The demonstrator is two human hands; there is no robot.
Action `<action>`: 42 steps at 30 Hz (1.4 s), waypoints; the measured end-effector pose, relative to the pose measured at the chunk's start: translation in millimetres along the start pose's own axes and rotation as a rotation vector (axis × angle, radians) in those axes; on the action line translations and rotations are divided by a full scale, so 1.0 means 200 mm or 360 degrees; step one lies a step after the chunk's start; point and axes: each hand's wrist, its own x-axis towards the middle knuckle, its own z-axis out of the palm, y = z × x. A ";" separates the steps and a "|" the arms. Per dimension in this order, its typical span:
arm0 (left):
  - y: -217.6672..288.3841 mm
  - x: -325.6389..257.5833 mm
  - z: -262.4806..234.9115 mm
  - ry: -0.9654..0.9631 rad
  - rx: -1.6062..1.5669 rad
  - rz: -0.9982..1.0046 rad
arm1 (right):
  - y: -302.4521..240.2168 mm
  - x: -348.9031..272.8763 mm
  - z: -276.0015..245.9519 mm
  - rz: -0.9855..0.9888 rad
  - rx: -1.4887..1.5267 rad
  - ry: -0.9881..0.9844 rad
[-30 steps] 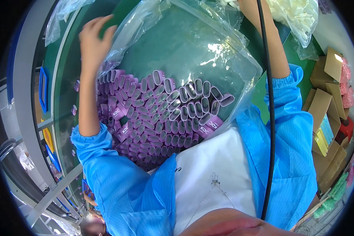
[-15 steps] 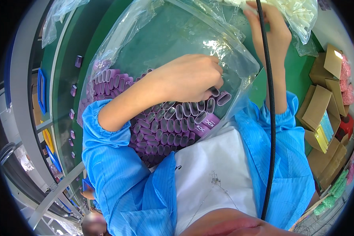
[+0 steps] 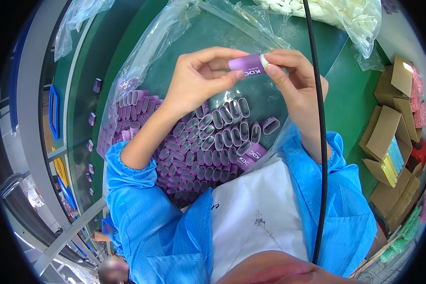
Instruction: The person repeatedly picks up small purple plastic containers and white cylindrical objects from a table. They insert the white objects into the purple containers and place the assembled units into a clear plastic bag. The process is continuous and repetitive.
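Note:
A purple, oval-section casing (image 3: 246, 65) with pale lettering is held level between my two hands. Its lighter end is pinched by the thumb and fingers of my left hand (image 3: 196, 78). At the darker end, my right hand (image 3: 298, 71) grips a small white piece (image 3: 264, 60) that meets the casing's opening; whether it is partly inside cannot be made out. Below my hands, many similar purple casings (image 3: 201, 156) stand packed with their open ends up, on a clear plastic bag (image 3: 175, 21) spread over the green surface.
A clear bag of white pieces (image 3: 298, 7) lies at the far right. Open cardboard boxes (image 3: 381, 132) stand on the right. On the left, several purple casings (image 3: 92, 118) sit in a row on a green strip. A black cable (image 3: 321, 142) hangs down in front of my right arm.
My right hand has come down from the bag of white pieces with a white piece. My left hand has lifted a casing from the pile, and the two now meet.

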 end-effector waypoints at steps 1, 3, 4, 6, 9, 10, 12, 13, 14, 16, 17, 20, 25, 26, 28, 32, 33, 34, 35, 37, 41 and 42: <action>-0.01 0.01 0.00 -0.0018 -0.0028 0.0025 | 0.02 0.01 0.00 -0.0077 -0.0065 0.0013; -0.02 0.00 0.03 0.0030 -0.0057 0.0032 | 0.03 0.01 0.01 -0.0125 -0.0127 0.0048; -0.02 -0.01 0.04 0.0056 -0.0069 0.0035 | 0.02 0.01 0.01 -0.0097 -0.0119 0.0069; -0.02 -0.01 0.04 0.0043 -0.0098 0.0063 | 0.03 0.01 0.01 -0.0162 -0.0155 0.0057; -0.04 -0.03 0.03 0.0044 -0.0084 0.0118 | 0.09 0.03 -0.01 -0.0422 -0.0264 -0.0040; -0.06 -0.03 0.02 0.0048 -0.0065 0.0136 | 0.10 0.04 -0.01 -0.0496 -0.0276 -0.0070; -0.06 -0.03 0.02 0.0048 -0.0089 0.0115 | 0.10 0.05 -0.01 -0.0535 -0.0268 -0.0100; -0.06 -0.03 0.01 0.0050 -0.0099 0.0106 | 0.07 0.05 -0.01 -0.0500 -0.0247 -0.0100; -0.06 -0.03 0.02 0.0064 -0.0159 0.0102 | 0.06 0.05 0.00 -0.0465 -0.0226 -0.0100; -0.04 -0.02 0.03 0.0092 -0.0280 0.0098 | 0.04 0.02 0.01 -0.0292 0.0008 0.0007; -0.04 -0.03 0.02 0.0073 -0.0232 0.0101 | 0.03 0.01 0.02 -0.0205 0.0124 0.0060; -0.04 -0.02 0.01 0.0014 -0.0117 0.0121 | 0.07 0.03 -0.02 -0.0355 -0.0038 -0.0031; -0.05 -0.03 0.04 -0.0003 -0.0269 0.0150 | 0.10 0.03 0.00 -0.0699 -0.0199 -0.0062; -0.05 -0.03 0.04 0.0013 -0.0308 0.0137 | 0.10 0.03 0.00 -0.0732 -0.0173 -0.0052; -0.05 -0.03 0.06 0.0047 -0.0384 0.0110 | 0.09 0.04 -0.01 -0.0879 -0.0325 -0.0066; -0.02 -0.02 0.01 0.0015 -0.0202 0.0103 | 0.10 0.06 0.00 -0.1106 -0.0534 -0.0102; -0.01 -0.03 0.00 0.0002 -0.0165 0.0104 | 0.10 0.06 0.01 -0.1056 -0.0463 -0.0103; 0.00 -0.03 -0.01 -0.0018 -0.0131 0.0109 | 0.10 0.07 0.01 -0.1010 -0.0400 -0.0101; 0.02 -0.02 -0.03 0.0025 0.0001 0.0081 | 0.09 0.07 0.01 -0.0963 -0.0336 -0.0099; 0.09 -0.03 -0.14 0.0112 0.0261 0.0031 | 0.08 0.14 -0.05 -0.1047 -0.0590 -0.0127; 0.12 -0.04 -0.75 0.0712 0.0359 -0.0039 | 0.13 0.36 -0.18 -0.0752 -0.1078 0.0136; 0.14 -0.08 -0.93 0.0869 0.0347 -0.0169 | 0.16 0.43 -0.22 -0.0710 -0.1238 0.0134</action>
